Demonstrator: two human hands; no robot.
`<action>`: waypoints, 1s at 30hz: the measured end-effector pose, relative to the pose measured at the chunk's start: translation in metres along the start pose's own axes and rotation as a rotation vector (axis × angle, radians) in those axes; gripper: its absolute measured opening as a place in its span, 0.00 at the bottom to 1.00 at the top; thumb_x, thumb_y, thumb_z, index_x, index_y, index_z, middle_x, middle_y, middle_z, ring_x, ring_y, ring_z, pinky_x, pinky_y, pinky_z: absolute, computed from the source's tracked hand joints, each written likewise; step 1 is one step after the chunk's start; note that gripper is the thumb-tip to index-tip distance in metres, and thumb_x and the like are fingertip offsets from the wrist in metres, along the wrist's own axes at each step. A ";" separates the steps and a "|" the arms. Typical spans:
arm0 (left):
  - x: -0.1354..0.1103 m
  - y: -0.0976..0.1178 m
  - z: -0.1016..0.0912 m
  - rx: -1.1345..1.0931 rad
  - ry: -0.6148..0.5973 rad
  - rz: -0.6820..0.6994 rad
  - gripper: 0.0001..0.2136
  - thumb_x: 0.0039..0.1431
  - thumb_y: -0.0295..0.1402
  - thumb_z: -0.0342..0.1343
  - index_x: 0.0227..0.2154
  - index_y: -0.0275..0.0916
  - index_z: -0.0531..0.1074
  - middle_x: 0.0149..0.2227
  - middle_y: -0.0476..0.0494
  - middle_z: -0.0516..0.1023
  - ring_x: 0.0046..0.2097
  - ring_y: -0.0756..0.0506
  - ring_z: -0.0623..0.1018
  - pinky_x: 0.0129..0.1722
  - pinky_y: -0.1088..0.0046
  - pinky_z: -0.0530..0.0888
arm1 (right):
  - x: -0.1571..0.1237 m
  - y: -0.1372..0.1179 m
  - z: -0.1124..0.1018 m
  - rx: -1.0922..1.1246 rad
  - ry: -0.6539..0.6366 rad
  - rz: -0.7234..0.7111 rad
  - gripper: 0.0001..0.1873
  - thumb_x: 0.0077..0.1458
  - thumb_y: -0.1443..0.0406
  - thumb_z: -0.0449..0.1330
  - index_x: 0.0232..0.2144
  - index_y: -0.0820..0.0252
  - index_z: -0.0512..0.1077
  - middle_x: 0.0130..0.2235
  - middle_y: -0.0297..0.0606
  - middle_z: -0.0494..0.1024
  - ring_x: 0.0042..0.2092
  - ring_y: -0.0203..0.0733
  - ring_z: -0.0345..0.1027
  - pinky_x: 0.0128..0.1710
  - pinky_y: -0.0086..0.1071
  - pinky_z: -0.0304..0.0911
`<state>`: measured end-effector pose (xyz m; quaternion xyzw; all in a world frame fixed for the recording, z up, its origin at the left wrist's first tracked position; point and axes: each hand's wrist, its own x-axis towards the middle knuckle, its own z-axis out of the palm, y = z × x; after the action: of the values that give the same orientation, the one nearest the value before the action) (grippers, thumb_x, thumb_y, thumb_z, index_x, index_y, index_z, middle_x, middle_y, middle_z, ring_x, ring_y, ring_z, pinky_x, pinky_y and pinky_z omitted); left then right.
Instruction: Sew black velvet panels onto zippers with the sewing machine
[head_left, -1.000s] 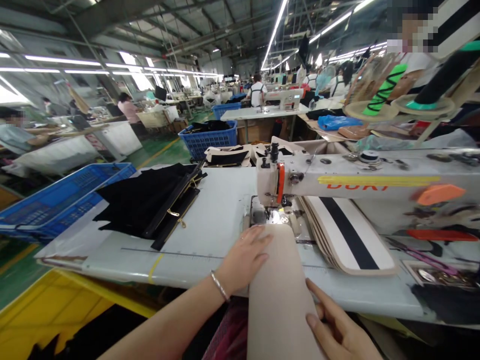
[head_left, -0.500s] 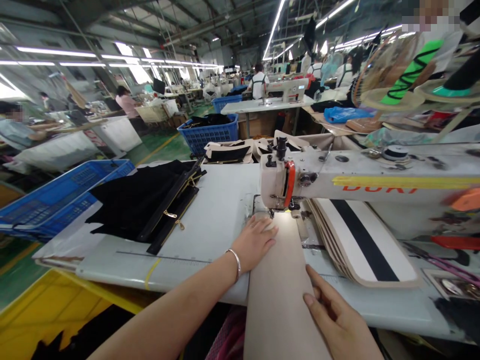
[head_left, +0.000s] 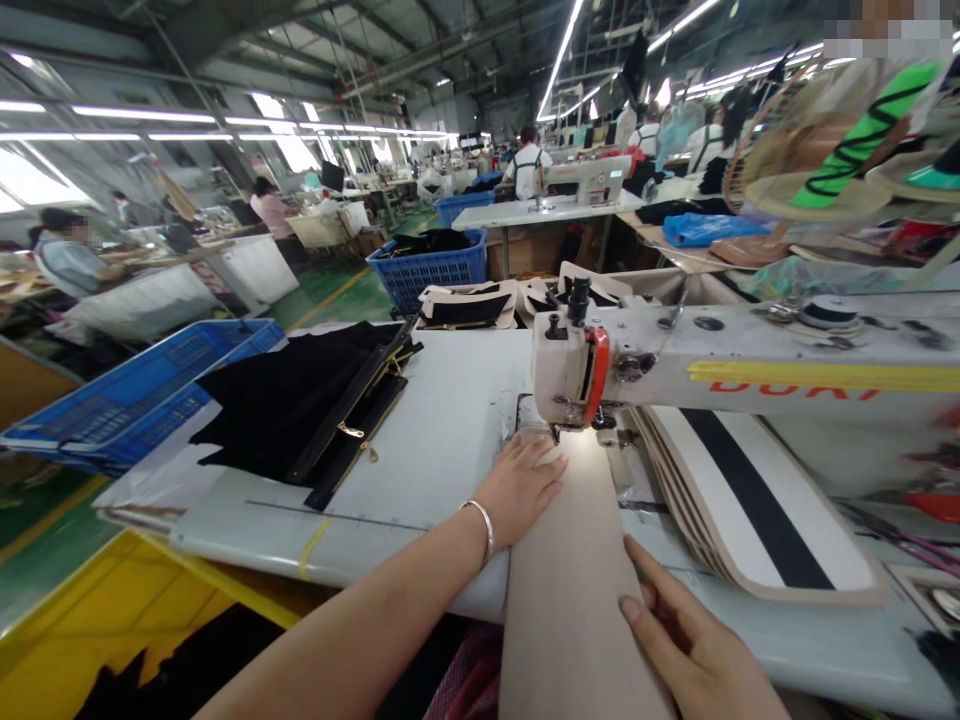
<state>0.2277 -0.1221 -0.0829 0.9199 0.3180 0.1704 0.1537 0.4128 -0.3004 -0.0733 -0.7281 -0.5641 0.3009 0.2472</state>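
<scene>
A long beige panel point(head_left: 570, 580) of smooth material runs from my lap up to the sewing machine point(head_left: 577, 370), its far end under the needle area. My left hand point(head_left: 521, 485) lies flat on the panel's left side, fingers spread, fingertips just short of the presser foot. On the panel's right edge is my right hand point(head_left: 686, 635), thumb on top and the index finger along the edge; its other fingers are partly hidden. A lamp lights the panel near the needle. To the right rests a stack of beige-edged panels point(head_left: 757, 500) with a dark stripe on top.
Black fabric pieces with gold zippers point(head_left: 322, 410) lie left on the white table point(head_left: 450, 430). Blue crates point(head_left: 142, 390) and a yellow bin point(head_left: 150, 590) stand beside it. Beige-and-black pieces point(head_left: 472, 305) sit behind the machine. A green thread cone point(head_left: 866, 135) is at upper right.
The view has shifted slightly, so the scene sits a little further right. Both hands keep nearly the same place on the beige panel.
</scene>
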 end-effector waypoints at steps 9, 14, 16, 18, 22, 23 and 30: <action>-0.034 -0.058 -0.104 0.266 0.052 -0.279 0.15 0.66 0.32 0.43 0.48 0.43 0.73 0.48 0.45 0.76 0.53 0.48 0.72 0.57 0.71 0.66 | 0.084 -0.007 0.007 -0.588 0.313 -0.726 0.20 0.62 0.56 0.50 0.51 0.59 0.70 0.50 0.44 0.72 0.50 0.51 0.66 0.52 0.47 0.62; -0.092 -0.136 -0.173 0.522 0.207 -0.725 0.19 0.55 0.34 0.57 0.49 0.34 0.70 0.46 0.31 0.74 0.49 0.34 0.73 0.48 0.55 0.70 | 0.103 0.006 0.023 -0.572 0.263 -0.699 0.22 0.60 0.55 0.52 0.55 0.55 0.67 0.54 0.40 0.69 0.52 0.51 0.64 0.53 0.49 0.60; -0.103 -0.150 -0.182 0.543 0.182 -0.771 0.15 0.51 0.31 0.58 0.44 0.37 0.73 0.38 0.37 0.77 0.41 0.37 0.76 0.41 0.60 0.72 | 0.102 0.011 0.023 -0.580 0.261 -0.687 0.22 0.61 0.55 0.51 0.55 0.55 0.66 0.54 0.40 0.69 0.52 0.51 0.64 0.53 0.49 0.59; -0.105 -0.150 -0.191 0.563 0.203 -0.789 0.11 0.52 0.28 0.54 0.39 0.38 0.74 0.34 0.40 0.77 0.37 0.39 0.77 0.38 0.63 0.73 | 0.100 0.012 0.022 -0.584 0.258 -0.690 0.22 0.61 0.55 0.51 0.55 0.55 0.67 0.54 0.40 0.69 0.52 0.51 0.64 0.53 0.48 0.59; -0.105 -0.118 -0.212 0.619 0.395 -0.766 0.13 0.58 0.28 0.46 0.44 0.38 0.70 0.45 0.40 0.76 0.47 0.40 0.75 0.47 0.63 0.71 | 0.101 0.006 0.019 -0.568 0.258 -0.684 0.22 0.61 0.55 0.52 0.55 0.53 0.66 0.54 0.37 0.70 0.51 0.49 0.65 0.51 0.46 0.60; -0.109 -0.105 -0.213 0.607 0.445 -0.703 0.14 0.59 0.27 0.45 0.46 0.39 0.69 0.47 0.42 0.75 0.49 0.42 0.74 0.50 0.64 0.70 | 0.102 0.004 0.018 -0.567 0.262 -0.671 0.22 0.61 0.54 0.52 0.55 0.52 0.66 0.53 0.37 0.70 0.51 0.48 0.65 0.50 0.46 0.60; -0.143 -0.042 -0.137 0.029 -0.194 0.068 0.20 0.53 0.18 0.45 0.43 0.45 0.73 0.52 0.47 0.76 0.58 0.45 0.71 0.63 0.60 0.61 | 0.107 -0.018 0.011 -0.625 0.174 -0.631 0.20 0.64 0.58 0.48 0.55 0.52 0.65 0.54 0.37 0.69 0.53 0.46 0.62 0.52 0.44 0.57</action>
<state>0.0434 -0.1574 -0.0076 0.9444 0.2728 0.0809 0.1647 0.4125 -0.1917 -0.0852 -0.5829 -0.7994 -0.0362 0.1414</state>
